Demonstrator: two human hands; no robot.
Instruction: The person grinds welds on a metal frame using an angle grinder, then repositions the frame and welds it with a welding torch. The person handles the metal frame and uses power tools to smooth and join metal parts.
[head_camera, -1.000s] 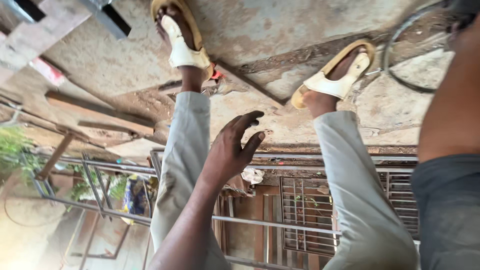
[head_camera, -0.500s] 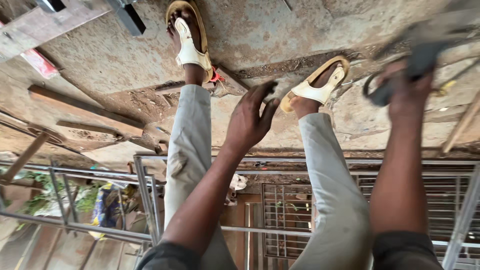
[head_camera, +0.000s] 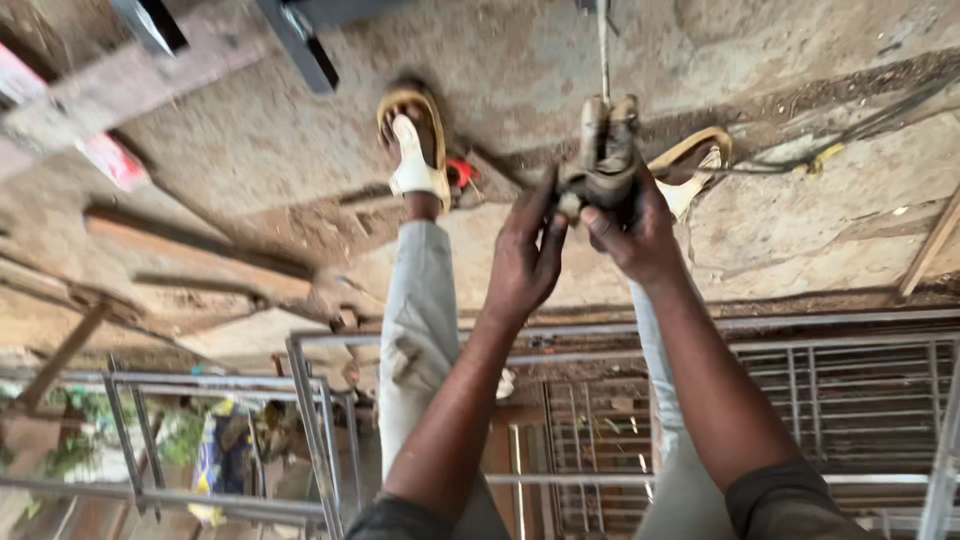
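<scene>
My right hand (head_camera: 640, 238) grips a dirty grey power tool (head_camera: 605, 150) held out in front of me, above my legs. A thin rod or cable rises from the tool's top end. My left hand (head_camera: 525, 258) reaches up beside it, with fingertips and thumb pressed on the tool's lower left end. My two feet in tan sandals, the left sandal (head_camera: 412, 140) and the right sandal (head_camera: 695, 160), stand on the bare concrete floor (head_camera: 800, 230) beyond the hands. The right sandal is partly hidden by the tool.
A welded metal frame (head_camera: 320, 420) of square tube crosses under my legs, with a metal grille (head_camera: 860, 400) at the right. Wooden planks (head_camera: 190, 245) lie at left. A dark cable (head_camera: 850, 135) runs over the floor at right. A small red object (head_camera: 460, 172) lies by my left foot.
My right hand has swung the tool in from the right to the centre. My left hand has moved right and closed in on the tool's lower end.
</scene>
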